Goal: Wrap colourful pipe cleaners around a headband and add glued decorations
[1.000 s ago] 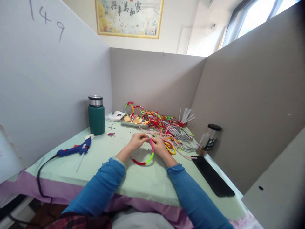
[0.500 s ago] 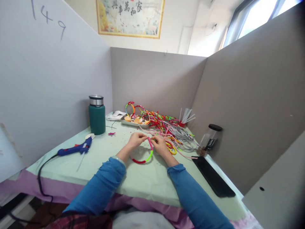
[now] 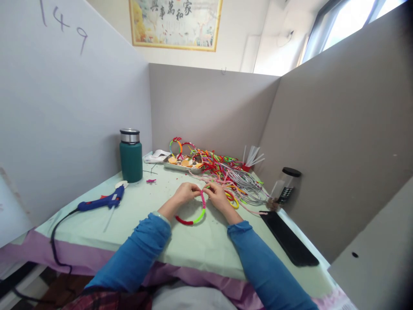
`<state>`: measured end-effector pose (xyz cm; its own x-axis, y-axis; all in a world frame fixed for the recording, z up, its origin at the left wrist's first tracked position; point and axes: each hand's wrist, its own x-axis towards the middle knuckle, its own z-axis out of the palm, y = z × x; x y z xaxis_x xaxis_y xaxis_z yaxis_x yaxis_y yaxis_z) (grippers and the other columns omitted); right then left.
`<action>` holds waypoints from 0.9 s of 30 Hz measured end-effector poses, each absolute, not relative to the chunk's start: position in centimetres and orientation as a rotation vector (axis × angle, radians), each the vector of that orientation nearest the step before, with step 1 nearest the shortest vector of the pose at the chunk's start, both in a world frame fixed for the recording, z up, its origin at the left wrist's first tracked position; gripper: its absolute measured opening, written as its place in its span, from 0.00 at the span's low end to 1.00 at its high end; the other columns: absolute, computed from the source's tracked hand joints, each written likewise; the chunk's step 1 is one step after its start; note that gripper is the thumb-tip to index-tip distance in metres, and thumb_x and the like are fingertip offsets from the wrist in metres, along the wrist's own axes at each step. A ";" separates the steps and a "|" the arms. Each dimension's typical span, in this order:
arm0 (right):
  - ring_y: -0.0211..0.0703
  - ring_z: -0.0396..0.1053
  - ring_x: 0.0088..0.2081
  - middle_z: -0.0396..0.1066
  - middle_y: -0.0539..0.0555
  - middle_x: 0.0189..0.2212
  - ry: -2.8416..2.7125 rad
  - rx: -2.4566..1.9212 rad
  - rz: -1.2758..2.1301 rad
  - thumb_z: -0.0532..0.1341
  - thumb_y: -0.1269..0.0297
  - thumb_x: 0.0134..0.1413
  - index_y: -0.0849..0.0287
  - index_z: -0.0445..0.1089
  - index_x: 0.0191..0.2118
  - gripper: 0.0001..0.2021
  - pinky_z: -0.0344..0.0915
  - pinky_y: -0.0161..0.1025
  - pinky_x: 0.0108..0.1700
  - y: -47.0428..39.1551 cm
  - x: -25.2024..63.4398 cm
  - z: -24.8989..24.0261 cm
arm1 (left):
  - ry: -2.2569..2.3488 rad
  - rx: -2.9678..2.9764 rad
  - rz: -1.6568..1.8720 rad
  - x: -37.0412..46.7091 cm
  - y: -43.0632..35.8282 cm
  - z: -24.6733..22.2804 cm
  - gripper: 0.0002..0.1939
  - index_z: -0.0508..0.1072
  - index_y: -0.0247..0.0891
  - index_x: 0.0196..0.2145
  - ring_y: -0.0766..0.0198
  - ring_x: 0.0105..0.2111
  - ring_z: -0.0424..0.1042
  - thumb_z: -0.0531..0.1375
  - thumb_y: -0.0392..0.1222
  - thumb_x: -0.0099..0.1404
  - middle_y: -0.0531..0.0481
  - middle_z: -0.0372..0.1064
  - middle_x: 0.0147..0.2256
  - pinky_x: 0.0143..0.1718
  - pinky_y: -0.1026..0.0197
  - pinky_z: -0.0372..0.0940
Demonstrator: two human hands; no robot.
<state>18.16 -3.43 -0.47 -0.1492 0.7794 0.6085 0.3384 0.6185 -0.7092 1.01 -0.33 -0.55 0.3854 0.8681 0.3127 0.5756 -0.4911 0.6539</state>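
A ring wrapped in pink, green and red fuzzy stem point(image 3: 199, 216) hangs upright just over the table, between my wrists. My left hand point(image 3: 187, 192) pinches the top of the ring at its pink part. Close beside it, my right hand point(image 3: 215, 194) has its fingers pressed together at the same pink part, with a bit of green showing at the fingertips. The far left side of the ring is partly hidden behind my left wrist.
Behind my hands lie a metal tray point(image 3: 182, 168) of small pieces and a heap of coloured stems point(image 3: 222, 165). A green bottle point(image 3: 130, 161) and a blue glue gun point(image 3: 101, 202) are at the left. At the right lies a black phone-like slab point(image 3: 288, 239).
The ring has turned slightly, its red part shifting left and down. Both hands stay closed at its top and have barely moved.
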 end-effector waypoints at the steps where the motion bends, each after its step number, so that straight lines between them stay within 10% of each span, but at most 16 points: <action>1: 0.38 0.61 0.27 0.65 0.48 0.24 -1.729 -0.919 0.528 0.58 0.64 0.49 0.59 0.68 0.26 0.05 0.56 0.35 0.31 -3.4 18.1 -0.4 | 1.230 2.216 0.897 1.0 -0.3 -0.6 0.16 0.79 0.34 0.31 0.67 0.24 0.65 0.58 0.48 0.53 0.51 0.73 0.25 0.27 0.67 0.56; 27: 0.30 0.51 0.16 0.55 0.42 0.14 -1.131 -0.796 1.510 0.64 0.61 0.38 0.57 0.60 0.25 0.12 0.46 0.31 0.18 -2.8 17.5 -1.3 | 0.972 2.239 1.199 1.6 -2.3 0.9 0.15 0.75 0.34 0.40 0.70 0.22 0.62 0.59 0.44 0.57 0.54 0.68 0.21 0.28 0.67 0.59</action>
<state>17.51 -2.77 -1.31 -0.2386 0.9684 0.0728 -0.3419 -0.0137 -0.9396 1.64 -2.30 0.89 0.3838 0.7434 0.5478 0.3818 -0.6679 0.6388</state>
